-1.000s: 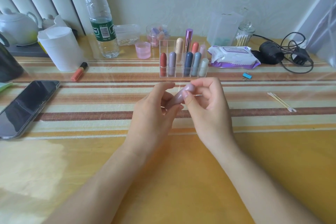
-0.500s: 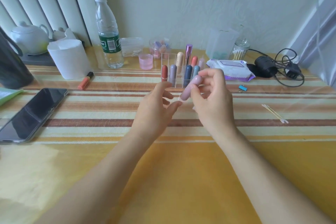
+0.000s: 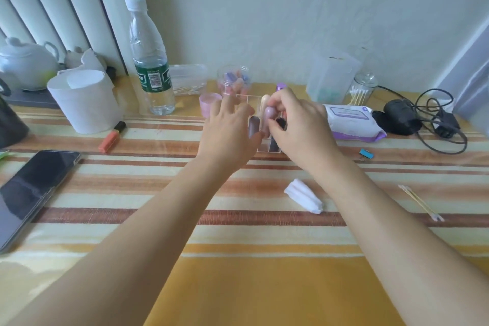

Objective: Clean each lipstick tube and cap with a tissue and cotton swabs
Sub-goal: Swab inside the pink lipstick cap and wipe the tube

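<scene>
Moved: we reached up to organizer (image 3: 267,149), centre frame.
Right hand (image 3: 299,127): pinching mauve lipstick (image 3: 269,119) at its slots.
Left hand (image 3: 229,130): fingers spread, holding nothing.

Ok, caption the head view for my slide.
Right hand holds a mauve lipstick at the clear organizer, left hand open beside it, folded tissue nearby.
</scene>
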